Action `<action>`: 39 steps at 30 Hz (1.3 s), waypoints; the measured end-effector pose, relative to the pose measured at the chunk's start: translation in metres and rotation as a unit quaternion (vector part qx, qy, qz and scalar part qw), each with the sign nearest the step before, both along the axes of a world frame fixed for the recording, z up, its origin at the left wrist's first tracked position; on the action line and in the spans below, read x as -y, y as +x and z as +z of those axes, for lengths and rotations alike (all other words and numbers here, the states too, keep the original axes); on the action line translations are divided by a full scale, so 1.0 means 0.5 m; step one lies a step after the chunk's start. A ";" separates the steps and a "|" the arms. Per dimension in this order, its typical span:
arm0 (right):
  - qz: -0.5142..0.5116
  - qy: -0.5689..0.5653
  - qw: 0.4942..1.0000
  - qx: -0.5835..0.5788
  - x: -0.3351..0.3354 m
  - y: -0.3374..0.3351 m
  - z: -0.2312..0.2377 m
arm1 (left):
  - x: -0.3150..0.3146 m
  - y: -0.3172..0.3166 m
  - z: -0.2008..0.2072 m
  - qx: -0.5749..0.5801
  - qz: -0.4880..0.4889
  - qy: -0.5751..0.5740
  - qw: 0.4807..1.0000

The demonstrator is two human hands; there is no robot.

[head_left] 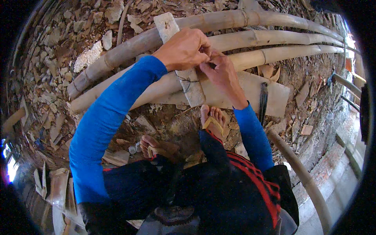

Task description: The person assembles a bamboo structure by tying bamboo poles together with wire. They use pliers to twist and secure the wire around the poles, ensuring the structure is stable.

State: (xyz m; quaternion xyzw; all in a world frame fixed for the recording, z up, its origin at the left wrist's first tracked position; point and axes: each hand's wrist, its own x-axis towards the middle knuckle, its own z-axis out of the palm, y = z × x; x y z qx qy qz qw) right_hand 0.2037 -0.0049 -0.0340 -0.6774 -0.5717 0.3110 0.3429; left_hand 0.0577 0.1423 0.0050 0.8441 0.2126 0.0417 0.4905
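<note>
Pinching thin wire (216,56), left hand (185,49) and right hand (223,73) meet (over bamboo poles (252,58)).

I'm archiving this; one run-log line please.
left hand, right hand: close together | pale flat bar: across round tan bamboo poles | thin dark strand: on bar

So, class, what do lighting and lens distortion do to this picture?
Head view: the long tan bamboo poles bow toward the rim, probably partly from fisheye distortion; head view: black corners frame the image; head view: white glare burns out a patch at far left; head view: the black, red-striped cloth trousers show little detail.
</note>
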 end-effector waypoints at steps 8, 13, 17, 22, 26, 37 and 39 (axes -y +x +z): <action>0.016 0.131 0.989 0.071 0.039 -0.009 -0.015 | 0.050 -0.103 0.058 0.142 0.157 0.018 0.977; 0.067 0.149 0.985 0.050 0.050 -0.024 0.000 | 0.192 -0.213 0.045 0.079 0.335 -0.267 0.900; 0.115 0.153 0.970 0.149 0.058 -0.026 0.020 | 0.271 -0.184 -0.008 0.156 0.397 -0.283 0.859; 0.115 0.174 0.971 0.118 0.071 -0.019 0.016 | 0.288 -0.140 -0.029 0.118 0.394 -0.127 0.902; 0.096 0.155 0.977 0.111 0.074 -0.014 0.008 | 0.318 -0.112 -0.020 0.144 0.480 -0.170 0.848; 0.100 0.170 0.977 0.080 0.087 -0.033 0.038 | 0.323 -0.092 0.020 0.129 0.521 -0.225 0.813; 0.098 0.171 0.976 0.091 0.090 -0.033 0.041 | 0.317 -0.094 0.014 0.117 0.512 -0.204 0.826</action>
